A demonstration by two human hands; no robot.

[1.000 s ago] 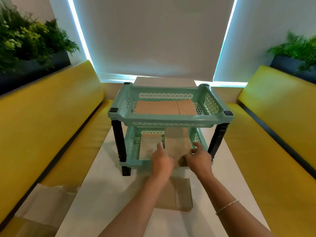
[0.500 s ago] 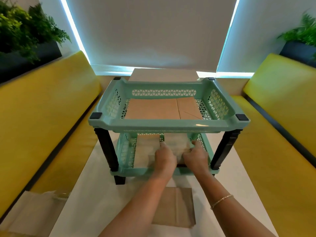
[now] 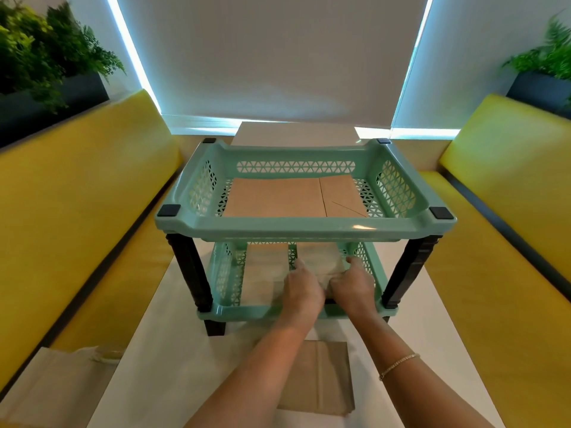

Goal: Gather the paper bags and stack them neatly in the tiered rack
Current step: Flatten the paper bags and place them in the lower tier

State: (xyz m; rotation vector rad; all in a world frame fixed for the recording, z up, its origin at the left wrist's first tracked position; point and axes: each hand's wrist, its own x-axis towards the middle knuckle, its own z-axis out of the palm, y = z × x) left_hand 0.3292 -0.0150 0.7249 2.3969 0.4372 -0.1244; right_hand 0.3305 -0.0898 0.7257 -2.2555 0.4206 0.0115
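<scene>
A mint-green two-tier rack (image 3: 309,228) on black legs stands on the white table. Flat brown paper bags (image 3: 278,197) lie in its top tray. In the bottom tray my left hand (image 3: 304,290) and my right hand (image 3: 352,284) grip the near end of a brown paper bag (image 3: 318,261), one on each side, with the bag lying on the tray's right half. Another flat bag (image 3: 265,267) lies beside it on the left. One more brown bag (image 3: 321,378) lies flat on the table under my forearms.
The white table (image 3: 173,350) runs between two yellow benches (image 3: 77,211) (image 3: 500,217). Pale paper bags (image 3: 61,390) lie on the left bench seat near me. Planters with greenery (image 3: 46,57) stand behind both benches. A white window blind hangs at the far end.
My hands have pushed the bag deeper into the bottom tray. The view has moved closer to the rack and looks down on it more.
</scene>
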